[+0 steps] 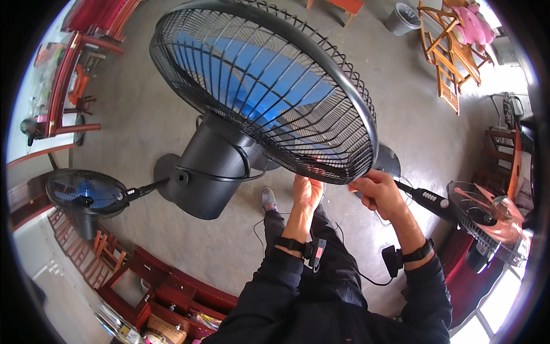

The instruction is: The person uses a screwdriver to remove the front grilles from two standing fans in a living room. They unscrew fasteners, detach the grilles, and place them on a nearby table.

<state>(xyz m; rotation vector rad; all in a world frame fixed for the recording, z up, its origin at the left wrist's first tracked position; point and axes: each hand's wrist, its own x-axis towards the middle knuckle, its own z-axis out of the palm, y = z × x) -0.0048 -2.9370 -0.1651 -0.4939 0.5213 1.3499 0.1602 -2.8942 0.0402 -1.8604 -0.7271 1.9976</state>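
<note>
A large black fan with a wire guard point(262, 86) fills the upper middle of the view, its blue blades point(275, 73) showing through the wires. Its black motor housing point(210, 167) points down to the left. My left hand point(308, 191) is at the guard's lower rim, fingertips partly hidden behind the wires. At the rim's lower right corner, my right hand point(380, 191) has its thumb and index finger pinched at the edge; what is between them is too small to tell. Both wrists wear black straps with small devices.
A second fan with blue blades point(86, 193) stands at left, another with orange-pink blades point(490, 215) at right. A dark red cabinet point(172, 288) is at lower left. A grey bin point(403, 19) and a wooden folding chair point(451, 51) stand at upper right. Cables hang near my legs.
</note>
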